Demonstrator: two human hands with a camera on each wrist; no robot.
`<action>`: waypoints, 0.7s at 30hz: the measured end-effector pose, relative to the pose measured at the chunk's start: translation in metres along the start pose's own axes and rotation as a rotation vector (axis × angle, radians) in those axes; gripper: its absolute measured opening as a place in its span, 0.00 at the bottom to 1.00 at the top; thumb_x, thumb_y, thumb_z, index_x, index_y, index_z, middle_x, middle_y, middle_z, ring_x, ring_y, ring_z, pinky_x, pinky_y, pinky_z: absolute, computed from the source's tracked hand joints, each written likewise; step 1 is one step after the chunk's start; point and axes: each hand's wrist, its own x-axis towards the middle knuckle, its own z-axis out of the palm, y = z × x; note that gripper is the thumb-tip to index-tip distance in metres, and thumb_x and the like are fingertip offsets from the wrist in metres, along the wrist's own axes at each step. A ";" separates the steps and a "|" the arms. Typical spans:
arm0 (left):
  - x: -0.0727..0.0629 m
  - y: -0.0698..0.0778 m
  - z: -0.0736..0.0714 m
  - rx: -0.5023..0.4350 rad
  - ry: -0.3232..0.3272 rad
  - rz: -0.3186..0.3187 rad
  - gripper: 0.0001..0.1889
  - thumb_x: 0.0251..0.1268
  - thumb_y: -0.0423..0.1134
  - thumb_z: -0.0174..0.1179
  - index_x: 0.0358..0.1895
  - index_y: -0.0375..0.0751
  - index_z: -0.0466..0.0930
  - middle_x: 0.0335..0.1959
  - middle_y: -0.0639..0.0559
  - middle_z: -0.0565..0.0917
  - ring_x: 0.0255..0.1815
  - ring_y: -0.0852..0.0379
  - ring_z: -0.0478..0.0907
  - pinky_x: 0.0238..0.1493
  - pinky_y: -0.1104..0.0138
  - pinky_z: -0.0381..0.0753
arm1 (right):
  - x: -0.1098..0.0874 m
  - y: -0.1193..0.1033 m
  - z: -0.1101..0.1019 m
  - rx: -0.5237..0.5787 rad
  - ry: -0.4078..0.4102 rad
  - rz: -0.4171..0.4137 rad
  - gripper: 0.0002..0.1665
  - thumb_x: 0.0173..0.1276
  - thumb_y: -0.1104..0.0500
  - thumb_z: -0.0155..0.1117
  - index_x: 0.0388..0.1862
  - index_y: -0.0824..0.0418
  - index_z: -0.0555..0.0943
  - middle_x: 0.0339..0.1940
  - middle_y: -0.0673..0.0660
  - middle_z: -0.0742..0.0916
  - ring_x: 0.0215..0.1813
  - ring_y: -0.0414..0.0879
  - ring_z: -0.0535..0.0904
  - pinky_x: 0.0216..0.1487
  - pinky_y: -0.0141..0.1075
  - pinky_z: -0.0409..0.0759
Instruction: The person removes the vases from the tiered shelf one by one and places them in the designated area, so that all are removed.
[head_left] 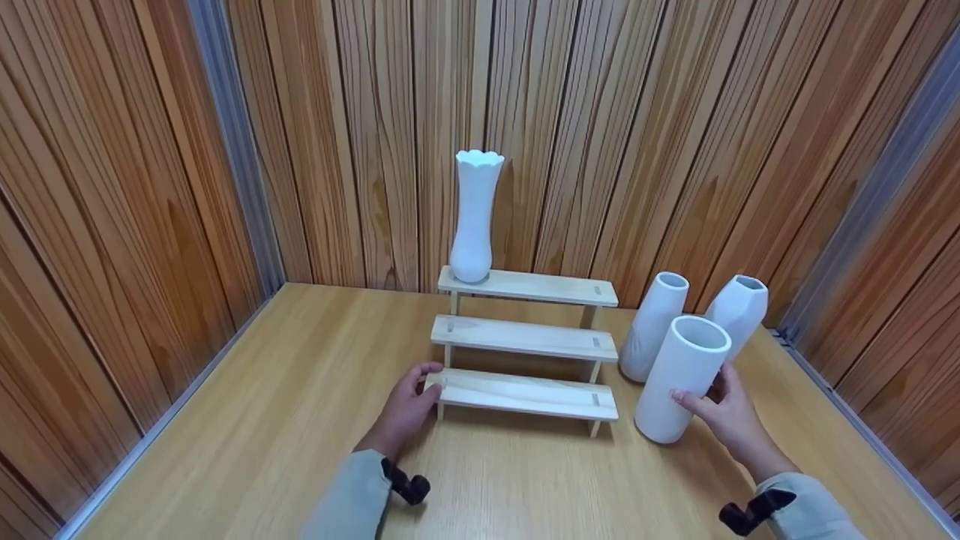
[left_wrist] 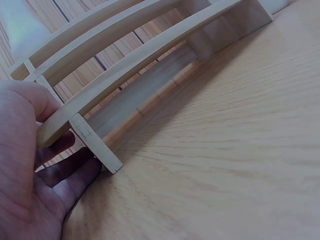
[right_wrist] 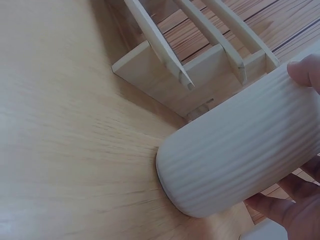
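Note:
A three-step wooden stand is on the table. My left hand grips the left end of its lowest step, thumb on top and fingers beneath; the left wrist view shows this hand close by the stand's leg. My right hand holds a white ribbed cylindrical vase round its side, just right of the stand. In the right wrist view the vase's base is at the tabletop; whether it touches cannot be told. A tall white vase with a scalloped rim stands on the top step's left end.
Two more white vases stand behind the held one: a tapered vase and a faceted vase. Wood-panelled walls enclose the wooden table at the back and both sides.

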 end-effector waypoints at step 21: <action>0.000 -0.001 0.001 0.021 0.017 -0.031 0.16 0.76 0.40 0.54 0.63 0.52 0.74 0.77 0.45 0.63 0.80 0.42 0.53 0.76 0.44 0.57 | -0.002 0.003 0.002 -0.011 -0.022 0.026 0.61 0.72 0.49 0.66 0.82 0.51 0.31 0.84 0.65 0.47 0.81 0.68 0.45 0.75 0.68 0.49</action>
